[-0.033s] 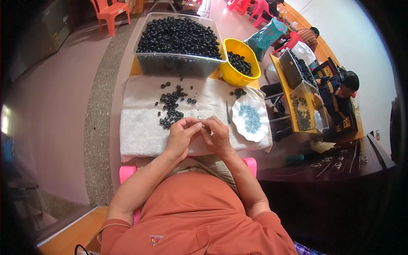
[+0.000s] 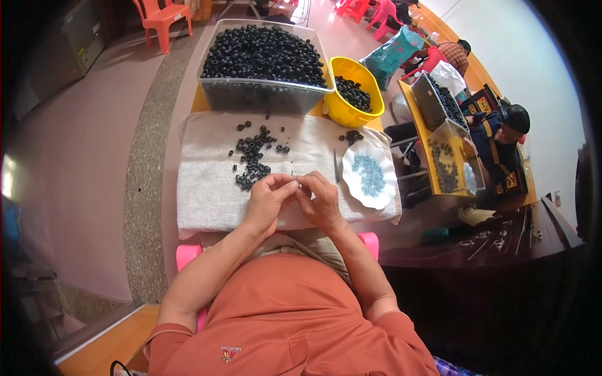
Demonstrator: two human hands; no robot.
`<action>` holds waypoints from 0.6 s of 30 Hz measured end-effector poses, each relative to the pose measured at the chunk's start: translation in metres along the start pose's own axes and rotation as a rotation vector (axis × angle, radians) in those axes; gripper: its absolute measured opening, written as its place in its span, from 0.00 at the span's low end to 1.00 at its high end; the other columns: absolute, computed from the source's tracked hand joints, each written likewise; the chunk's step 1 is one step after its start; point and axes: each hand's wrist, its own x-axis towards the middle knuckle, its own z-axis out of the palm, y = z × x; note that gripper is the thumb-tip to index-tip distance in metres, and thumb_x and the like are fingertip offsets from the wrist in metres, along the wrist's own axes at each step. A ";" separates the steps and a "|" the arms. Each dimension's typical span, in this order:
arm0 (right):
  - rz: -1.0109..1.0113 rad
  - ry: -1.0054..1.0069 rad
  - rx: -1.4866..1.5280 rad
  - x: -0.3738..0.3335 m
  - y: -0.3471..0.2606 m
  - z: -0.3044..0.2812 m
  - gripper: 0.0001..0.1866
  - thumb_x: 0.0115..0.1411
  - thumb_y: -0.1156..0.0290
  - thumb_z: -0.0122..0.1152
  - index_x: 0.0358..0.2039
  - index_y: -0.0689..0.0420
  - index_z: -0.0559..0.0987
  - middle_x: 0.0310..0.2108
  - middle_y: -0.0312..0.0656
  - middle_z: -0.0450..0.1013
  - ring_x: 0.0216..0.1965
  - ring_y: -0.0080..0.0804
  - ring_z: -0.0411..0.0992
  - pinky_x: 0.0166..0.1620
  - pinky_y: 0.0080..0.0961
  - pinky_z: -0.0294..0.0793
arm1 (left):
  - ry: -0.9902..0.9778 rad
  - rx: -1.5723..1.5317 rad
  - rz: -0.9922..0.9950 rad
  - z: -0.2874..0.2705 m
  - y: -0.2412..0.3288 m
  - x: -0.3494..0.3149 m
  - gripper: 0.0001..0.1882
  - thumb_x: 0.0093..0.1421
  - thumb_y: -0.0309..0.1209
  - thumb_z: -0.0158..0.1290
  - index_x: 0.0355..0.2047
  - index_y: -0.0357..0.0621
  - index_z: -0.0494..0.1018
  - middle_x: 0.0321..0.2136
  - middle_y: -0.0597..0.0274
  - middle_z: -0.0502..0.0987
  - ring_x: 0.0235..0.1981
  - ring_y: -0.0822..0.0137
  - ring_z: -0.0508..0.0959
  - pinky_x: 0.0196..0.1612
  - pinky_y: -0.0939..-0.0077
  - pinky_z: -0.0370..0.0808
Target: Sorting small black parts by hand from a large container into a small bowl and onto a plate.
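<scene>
Fingertip to fingertip, my left hand point(image 2: 269, 199) and my right hand point(image 2: 320, 199) meet over the near part of a white towel point(image 2: 204, 182). Both are closed in a pinch; whatever lies between the fingers is too small and covered to name. Just beyond my left hand, small black ring-shaped parts point(image 2: 253, 153) lie loosely scattered on the cloth. To the right of my right hand, a white scalloped plate point(image 2: 381, 199) holds many tiny pale-blue clear pieces point(image 2: 369, 177). Dark tweezers point(image 2: 337, 168) lie between that hand and the plate.
Beyond the towel stand a large clear bin point(image 2: 263, 97) of black parts and a yellow basin point(image 2: 351, 117) with more. A few black parts point(image 2: 352, 136) sit near the plate. At right, another person point(image 2: 501, 144) works beside a yellow table point(image 2: 417, 103) with bins.
</scene>
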 end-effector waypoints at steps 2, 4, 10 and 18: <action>0.009 -0.006 0.031 0.001 0.001 -0.003 0.14 0.50 0.82 0.65 0.38 0.62 0.76 0.29 0.44 0.72 0.25 0.34 0.73 0.28 0.27 0.73 | -0.006 0.011 0.002 0.000 -0.002 0.000 0.05 0.61 0.23 0.56 0.38 0.40 0.74 0.33 0.64 0.77 0.34 0.73 0.77 0.40 0.79 0.76; 0.018 -0.015 0.064 0.003 0.001 -0.009 0.14 0.50 0.83 0.65 0.39 0.62 0.77 0.28 0.43 0.72 0.25 0.29 0.72 0.28 0.23 0.72 | -0.009 0.022 0.005 0.000 -0.001 0.001 0.05 0.61 0.24 0.56 0.38 0.40 0.74 0.33 0.64 0.77 0.34 0.74 0.77 0.39 0.80 0.76; 0.374 -0.153 0.118 0.022 0.030 -0.056 0.14 0.53 0.76 0.67 0.40 0.65 0.77 0.27 0.40 0.75 0.29 0.21 0.72 0.32 0.20 0.73 | -0.006 -0.020 -0.035 -0.001 0.002 -0.001 0.07 0.62 0.26 0.56 0.39 0.39 0.73 0.34 0.62 0.76 0.35 0.72 0.78 0.42 0.77 0.78; 0.384 -0.263 -0.081 0.118 0.084 -0.142 0.13 0.54 0.71 0.66 0.36 0.67 0.81 0.28 0.41 0.77 0.29 0.23 0.75 0.32 0.18 0.73 | -0.011 0.049 -0.074 -0.002 0.001 -0.001 0.07 0.62 0.26 0.56 0.39 0.38 0.73 0.34 0.62 0.76 0.35 0.71 0.78 0.41 0.77 0.79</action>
